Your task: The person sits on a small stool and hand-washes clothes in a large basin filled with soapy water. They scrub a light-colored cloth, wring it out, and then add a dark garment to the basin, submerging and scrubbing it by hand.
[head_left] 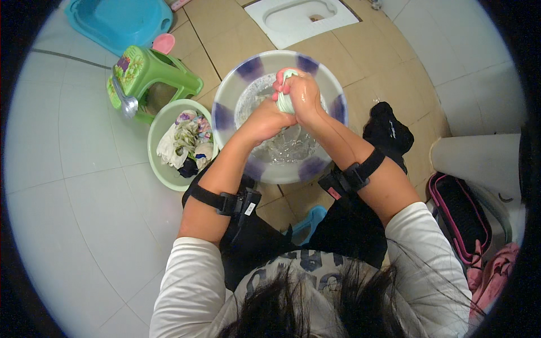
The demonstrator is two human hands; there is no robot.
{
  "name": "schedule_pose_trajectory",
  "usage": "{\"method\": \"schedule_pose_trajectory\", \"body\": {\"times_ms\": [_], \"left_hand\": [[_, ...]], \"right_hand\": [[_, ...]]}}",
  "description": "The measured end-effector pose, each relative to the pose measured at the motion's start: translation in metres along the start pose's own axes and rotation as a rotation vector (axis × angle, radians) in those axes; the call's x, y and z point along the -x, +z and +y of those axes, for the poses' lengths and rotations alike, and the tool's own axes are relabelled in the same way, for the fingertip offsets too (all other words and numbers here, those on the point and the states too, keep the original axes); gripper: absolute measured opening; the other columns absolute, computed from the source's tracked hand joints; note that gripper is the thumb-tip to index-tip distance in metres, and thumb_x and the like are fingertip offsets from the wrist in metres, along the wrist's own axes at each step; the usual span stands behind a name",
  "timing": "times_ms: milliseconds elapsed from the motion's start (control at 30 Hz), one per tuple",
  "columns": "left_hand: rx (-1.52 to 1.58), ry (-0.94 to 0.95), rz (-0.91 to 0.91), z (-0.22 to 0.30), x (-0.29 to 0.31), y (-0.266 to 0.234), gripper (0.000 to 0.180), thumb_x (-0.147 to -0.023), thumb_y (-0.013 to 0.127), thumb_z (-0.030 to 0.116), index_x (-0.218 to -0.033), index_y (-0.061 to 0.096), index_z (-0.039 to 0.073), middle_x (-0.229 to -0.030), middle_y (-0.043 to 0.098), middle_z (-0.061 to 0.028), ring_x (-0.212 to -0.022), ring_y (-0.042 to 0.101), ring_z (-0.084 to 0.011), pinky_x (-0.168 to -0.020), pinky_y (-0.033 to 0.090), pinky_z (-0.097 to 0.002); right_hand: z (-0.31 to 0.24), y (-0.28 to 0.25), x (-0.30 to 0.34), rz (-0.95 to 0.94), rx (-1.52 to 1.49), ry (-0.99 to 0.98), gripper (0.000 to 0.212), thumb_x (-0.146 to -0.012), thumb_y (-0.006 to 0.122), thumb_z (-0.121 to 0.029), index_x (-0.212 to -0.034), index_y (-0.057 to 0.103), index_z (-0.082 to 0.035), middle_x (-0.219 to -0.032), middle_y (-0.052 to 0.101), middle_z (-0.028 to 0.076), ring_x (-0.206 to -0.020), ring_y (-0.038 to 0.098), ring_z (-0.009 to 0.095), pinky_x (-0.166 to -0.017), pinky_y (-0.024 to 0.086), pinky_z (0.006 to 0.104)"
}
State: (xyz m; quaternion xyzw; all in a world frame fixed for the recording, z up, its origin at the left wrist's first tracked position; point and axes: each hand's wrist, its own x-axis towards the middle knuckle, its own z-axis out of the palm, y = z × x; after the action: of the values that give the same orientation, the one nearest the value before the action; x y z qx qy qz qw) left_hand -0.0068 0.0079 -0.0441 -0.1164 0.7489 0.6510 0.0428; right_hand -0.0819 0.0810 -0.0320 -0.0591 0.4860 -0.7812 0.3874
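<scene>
A twisted, pale green wet cloth (pixel 285 103) is gripped between my two hands above a large white basin with purple patches (pixel 224 93). My left hand (pixel 267 119) is closed round its lower end. Higher up, my right hand (pixel 305 94) is wrapped round the upper part, its fingers folded over the cloth. Both hands look wet. Beneath them, the basin holds sudsy water (pixel 287 149), rippled near the front. Whether more cloth lies under the water, I cannot tell.
Left of the basin, a light green tub (pixel 153 160) holds crumpled clothes (pixel 181 141). Behind it stand a green stool (pixel 134 63) with a silver scoop-like thing (pixel 128 106), a pink cup (pixel 164 43) and a blue tub (pixel 121 23). A squat toilet (pixel 298 22) lies beyond; a pink-rimmed black container (pixel 459 217) is at right.
</scene>
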Motion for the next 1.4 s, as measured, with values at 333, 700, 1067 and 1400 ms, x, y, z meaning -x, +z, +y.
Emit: {"method": "schedule_pose_trajectory", "body": {"times_ms": [333, 700, 1067, 1400], "left_hand": [[-0.390, -0.038, 0.329, -0.022, -0.002, 0.016, 0.020, -0.061, 0.059, 0.016, -0.072, 0.056, 0.001, -0.068, 0.058, -0.0110, -0.065, 0.057, -0.0238, -0.058, 0.042, -0.0318], [0.381, -0.440, 0.455, 0.005, 0.077, -0.150, 0.027, -0.070, 0.058, 0.025, -0.089, 0.053, 0.008, -0.074, 0.053, -0.0018, -0.052, 0.045, -0.0085, -0.045, 0.036, -0.0168], [-0.237, -0.402, 0.499, 0.071, 0.078, -0.181, 0.081, -0.067, 0.053, 0.051, -0.124, 0.020, 0.004, -0.116, 0.038, -0.0146, -0.100, 0.043, -0.0268, -0.079, 0.036, -0.0401], [-0.531, -0.236, 0.040, -0.005, -0.078, -0.078, 0.056, -0.071, 0.053, 0.041, -0.112, 0.040, 0.005, -0.094, 0.052, -0.0093, -0.076, 0.053, -0.0180, -0.061, 0.044, -0.0301]], "right_hand": [[0.016, -0.011, -0.013, 0.096, -0.171, 0.094, 0.020, -0.054, 0.034, 0.000, -0.071, 0.045, -0.001, -0.064, 0.046, 0.010, -0.059, 0.047, 0.019, -0.053, 0.040, 0.0262], [-0.007, -0.017, -0.016, 0.031, -0.002, 0.231, 0.032, -0.077, 0.044, -0.026, -0.104, 0.043, -0.011, -0.104, 0.047, 0.005, -0.092, 0.045, 0.015, -0.075, 0.032, 0.0312], [-0.021, -0.026, -0.015, 0.117, -0.074, 0.218, 0.030, -0.081, 0.041, -0.032, -0.099, 0.044, -0.009, -0.107, 0.045, 0.007, -0.094, 0.045, 0.017, -0.074, 0.036, 0.0310], [-0.031, -0.043, -0.010, 0.160, -0.195, 0.165, 0.032, -0.079, 0.044, -0.030, -0.099, 0.045, -0.005, -0.106, 0.045, 0.009, -0.092, 0.046, 0.020, -0.075, 0.036, 0.0316]]}}
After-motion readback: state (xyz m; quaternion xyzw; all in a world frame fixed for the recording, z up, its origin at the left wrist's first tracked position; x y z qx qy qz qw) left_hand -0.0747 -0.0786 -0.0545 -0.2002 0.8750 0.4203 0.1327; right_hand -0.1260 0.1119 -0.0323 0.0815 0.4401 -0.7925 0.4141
